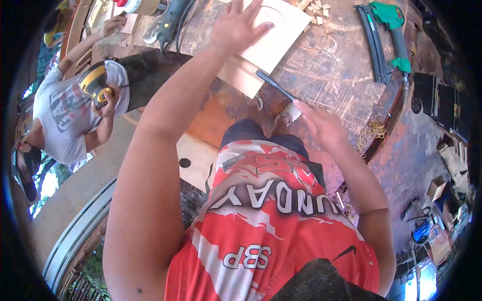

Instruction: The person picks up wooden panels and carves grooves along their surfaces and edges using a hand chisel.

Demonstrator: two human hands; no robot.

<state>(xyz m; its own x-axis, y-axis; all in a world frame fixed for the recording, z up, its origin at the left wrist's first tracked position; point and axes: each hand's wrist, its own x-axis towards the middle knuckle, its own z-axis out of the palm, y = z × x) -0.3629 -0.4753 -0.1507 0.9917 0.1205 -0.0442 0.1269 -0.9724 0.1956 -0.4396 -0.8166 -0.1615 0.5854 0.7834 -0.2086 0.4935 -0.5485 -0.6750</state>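
Note:
My left hand (236, 26) lies flat with fingers spread on a pale square wooden board (278, 42), which has a curved line marked on it. A second light wood piece (244, 76) shows under its near edge and juts past the workbench. My right hand (317, 123) is closed around one end of a slim dark tool (277, 86); its exact kind is unclear. The tool's far end reaches the board's near corner; whether they touch I cannot tell.
A green nail gun (389, 30) lies on the scratched workbench (336, 65), near small wood offcuts (317, 11). A corded power tool (171, 25) and a red-capped bottle (143, 6) sit at left. There a co-worker holds a yellow sander (95, 83). A coiled hose (374, 129) hangs at right.

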